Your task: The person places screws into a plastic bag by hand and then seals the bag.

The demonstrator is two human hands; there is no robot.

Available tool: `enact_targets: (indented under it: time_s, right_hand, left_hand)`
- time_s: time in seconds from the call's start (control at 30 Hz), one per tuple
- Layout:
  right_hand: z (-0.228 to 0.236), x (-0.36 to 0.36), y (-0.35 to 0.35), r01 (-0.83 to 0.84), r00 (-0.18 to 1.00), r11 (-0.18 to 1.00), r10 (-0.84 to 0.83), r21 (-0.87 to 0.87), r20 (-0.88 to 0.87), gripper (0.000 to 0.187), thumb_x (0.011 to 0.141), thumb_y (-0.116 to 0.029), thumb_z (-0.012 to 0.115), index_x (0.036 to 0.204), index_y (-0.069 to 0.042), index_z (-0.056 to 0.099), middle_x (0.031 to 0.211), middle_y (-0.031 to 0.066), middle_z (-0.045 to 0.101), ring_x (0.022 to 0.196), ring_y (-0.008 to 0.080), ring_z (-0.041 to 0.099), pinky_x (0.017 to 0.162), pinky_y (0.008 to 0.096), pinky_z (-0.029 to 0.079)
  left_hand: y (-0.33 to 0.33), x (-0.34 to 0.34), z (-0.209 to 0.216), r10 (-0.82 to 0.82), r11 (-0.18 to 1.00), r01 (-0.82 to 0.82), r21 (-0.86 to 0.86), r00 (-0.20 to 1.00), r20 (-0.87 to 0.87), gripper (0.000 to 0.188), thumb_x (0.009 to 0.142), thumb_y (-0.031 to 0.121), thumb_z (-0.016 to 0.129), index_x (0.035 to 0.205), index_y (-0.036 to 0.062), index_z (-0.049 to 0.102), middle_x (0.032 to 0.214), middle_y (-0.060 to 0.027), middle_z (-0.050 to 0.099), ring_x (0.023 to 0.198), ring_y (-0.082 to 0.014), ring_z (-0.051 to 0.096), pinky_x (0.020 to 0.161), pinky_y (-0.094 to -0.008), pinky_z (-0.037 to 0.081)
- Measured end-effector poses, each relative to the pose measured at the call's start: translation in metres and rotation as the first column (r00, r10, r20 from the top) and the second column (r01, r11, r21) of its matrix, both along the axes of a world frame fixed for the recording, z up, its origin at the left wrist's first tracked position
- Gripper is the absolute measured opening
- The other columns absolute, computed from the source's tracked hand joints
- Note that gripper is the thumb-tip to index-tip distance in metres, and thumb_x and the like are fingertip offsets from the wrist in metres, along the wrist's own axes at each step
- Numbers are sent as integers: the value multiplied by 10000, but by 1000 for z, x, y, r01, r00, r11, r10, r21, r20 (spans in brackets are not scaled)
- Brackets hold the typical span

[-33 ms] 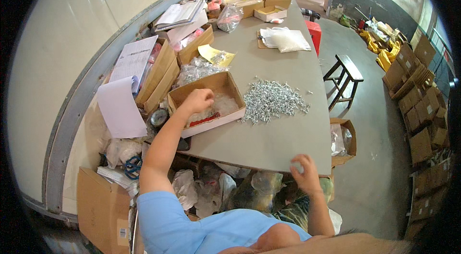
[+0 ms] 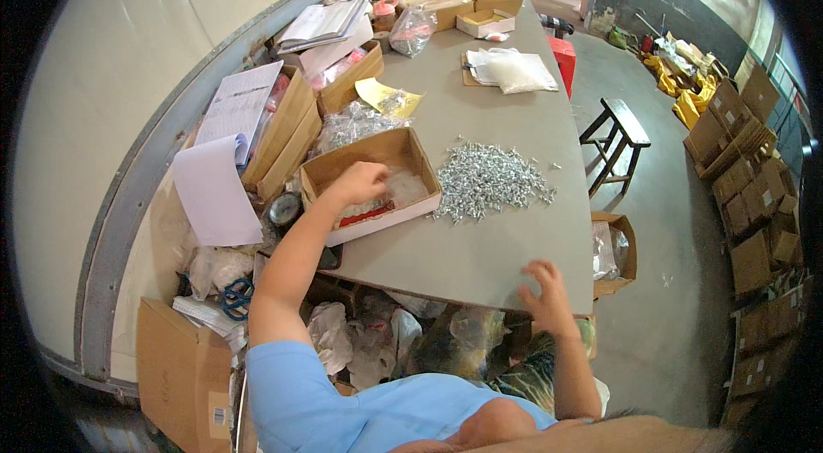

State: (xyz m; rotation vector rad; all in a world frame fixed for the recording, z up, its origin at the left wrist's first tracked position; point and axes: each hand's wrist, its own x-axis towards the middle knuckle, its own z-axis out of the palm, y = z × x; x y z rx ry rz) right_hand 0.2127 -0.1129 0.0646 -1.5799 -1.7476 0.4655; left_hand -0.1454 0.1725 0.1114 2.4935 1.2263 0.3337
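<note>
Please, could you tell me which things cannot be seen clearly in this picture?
In the head view:
- Left hand: inside the open box, it hides whether its fingertips hold anything.
- Metal pieces: too small to tell their exact shape.
- Carton beyond the right table edge: partly hidden by the tabletop.
- Lower-left carton: cut off by the bottom edge.

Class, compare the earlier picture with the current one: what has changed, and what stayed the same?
The right hand has moved slightly forward at the grey tabletop's near edge, its fingers spreading wider. No pick-up or release is visible. The left hand stays at the open brown cardboard box with a white outer side; the heap of small silver metal pieces looks unchanged.
</note>
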Motion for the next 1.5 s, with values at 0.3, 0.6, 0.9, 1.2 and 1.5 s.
enact_targets:
  time_s: [0.3, 0.6, 0.9, 1.2, 1.5]
  right_hand:
    - [-23, -39, 180, 91, 936, 992, -54, -92, 349, 630, 866, -381, 583, 1418, -187, 349, 1512, 216, 153, 1389, 453, 91, 1118, 498, 178]
    - [-19, -59, 99, -127, 837, 980, 189, -153, 513, 620, 877, -415, 559, 1405, -149, 372, 1504, 142, 237, 1389, 394, 170, 1119, 500, 184]
    - [-13, -57, 62, 114, 932, 992, -89, -53, 351, 652, 836, -309, 620, 1385, -57, 377, 1494, 172, 246, 1381, 385, 208, 1109, 457, 230]
    - [-21, -56, 45, -75, 964, 995, 89, -65, 250, 650, 790, -265, 672, 1356, -78, 416, 1456, 152, 331, 1343, 369, 297, 1090, 456, 281]
    - [-11, -56, 48, 111, 977, 994, -106, -18, 186, 546, 690, -140, 745, 1193, -64, 547, 1180, 145, 508, 1097, 338, 478, 929, 412, 419]
  left_hand:
    - [19, 39, -23, -27, 998, 21, -65, 995, -93, 322, 786, 193, 626, 1064, 30, 614, 983, -236, 629, 919, -398, 598, 802, -439, 486]
    - [-9, 7, 13, 87, 994, -102, 44, 964, 251, 276, 875, 227, 598, 991, -11, 673, 972, -169, 632, 945, -300, 601, 816, -380, 475]
    - [-49, 12, 34, 210, 978, -157, -139, 747, 631, 45, 803, 11, 644, 841, -4, 627, 849, -79, 663, 717, -122, 611, 645, -274, 489]
    - [-179, 24, -34, 213, 919, 199, -339, 474, 854, 135, 894, 97, 613, 974, 21, 536, 983, -109, 662, 840, -132, 596, 736, -255, 476]
    - [-251, 63, -88, 370, 883, 133, -450, 390, 843, 156, 931, 182, 589, 895, 46, 520, 862, -37, 633, 769, -67, 550, 670, -209, 438]
